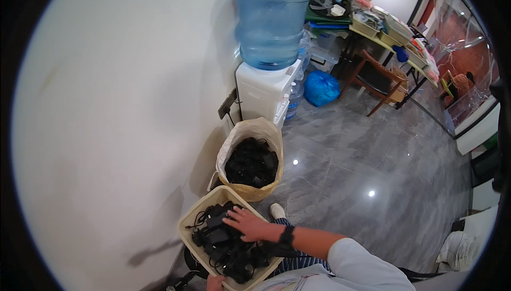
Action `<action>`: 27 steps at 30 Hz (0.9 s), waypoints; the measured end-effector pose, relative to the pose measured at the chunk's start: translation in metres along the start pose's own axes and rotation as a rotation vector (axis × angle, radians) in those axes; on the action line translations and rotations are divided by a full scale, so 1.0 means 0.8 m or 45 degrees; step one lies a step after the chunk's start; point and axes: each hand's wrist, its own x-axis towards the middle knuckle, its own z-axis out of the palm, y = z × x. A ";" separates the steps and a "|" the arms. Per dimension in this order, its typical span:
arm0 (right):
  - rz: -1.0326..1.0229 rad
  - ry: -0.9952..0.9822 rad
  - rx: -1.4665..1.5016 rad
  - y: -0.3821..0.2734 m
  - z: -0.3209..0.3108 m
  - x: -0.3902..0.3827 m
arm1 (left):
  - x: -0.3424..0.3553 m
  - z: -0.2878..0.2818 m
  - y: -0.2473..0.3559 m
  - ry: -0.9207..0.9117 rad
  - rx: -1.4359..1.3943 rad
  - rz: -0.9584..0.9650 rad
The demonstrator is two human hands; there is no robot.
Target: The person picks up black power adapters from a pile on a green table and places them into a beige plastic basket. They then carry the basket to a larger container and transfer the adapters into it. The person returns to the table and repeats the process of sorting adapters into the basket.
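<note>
A cream plastic basket (192, 214) at the lower middle is heaped with black power adapters (215, 235) and their tangled cables. My right hand (247, 224), a black band on its wrist, rests over the top of the heap with fingers spread; it grips nothing that I can see. At the bottom edge my left hand (215, 283) grips the basket's near rim, only partly in the picture. Just beyond the basket stands an open woven sack (249, 191), pale inside and yellowish outside, with more black adapters and cables (253, 162) in it.
Behind the sack is a white water dispenser (263, 91) with a large blue bottle (272, 25) on top. A white wall runs along the left. Farther off are a blue bag (321, 89), a wooden chair (375, 81) and a table loaded with trays (391, 41).
</note>
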 end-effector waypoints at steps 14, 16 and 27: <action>-0.142 -0.183 0.668 0.117 -0.029 0.090 | 0.004 0.155 -0.002 0.466 -0.448 -0.019; -0.095 -0.147 0.804 0.114 -0.065 0.091 | 0.008 0.166 -0.005 0.460 -0.494 -0.001; 0.288 0.390 1.312 0.201 -0.244 0.086 | 0.012 0.196 0.007 0.431 -0.527 0.024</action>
